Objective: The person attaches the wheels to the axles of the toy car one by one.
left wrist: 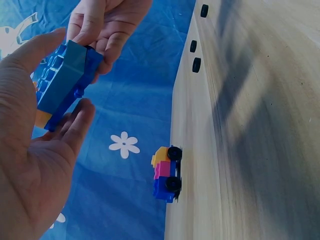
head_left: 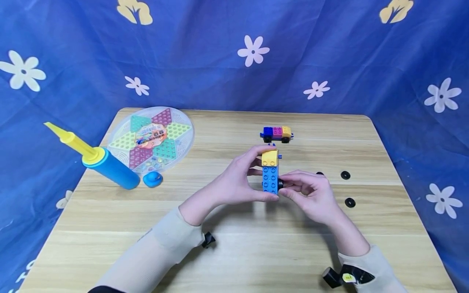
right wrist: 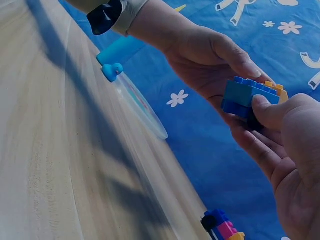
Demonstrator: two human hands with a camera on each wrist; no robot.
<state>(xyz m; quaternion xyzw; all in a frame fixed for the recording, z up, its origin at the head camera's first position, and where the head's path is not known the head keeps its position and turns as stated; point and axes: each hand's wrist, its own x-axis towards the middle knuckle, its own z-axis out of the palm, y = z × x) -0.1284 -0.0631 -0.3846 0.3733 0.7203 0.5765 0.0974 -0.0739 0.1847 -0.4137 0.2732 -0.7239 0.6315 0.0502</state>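
Over the middle of the table, my left hand (head_left: 238,179) grips a toy block car (head_left: 270,175), thumb at its near end and fingers round the far end. The car has a long blue studded brick with a yellow brick at the far end; a dark blue base (left wrist: 92,62) with a small axle peg shows in the left wrist view. My right hand (head_left: 311,195) pinches a black wheel (head_left: 280,184) against the car's right side, near its close end. The right wrist view shows that wheel (right wrist: 254,121) partly hidden behind the thumb.
A finished-looking block car (head_left: 276,133) in blue, pink and yellow stands behind my hands. Loose black wheels (head_left: 345,175) lie to the right, one partly behind my right hand. At left are a round star-patterned game board (head_left: 179,140), a blue-and-yellow pump (head_left: 117,171) and a blue toy duck (head_left: 152,179).
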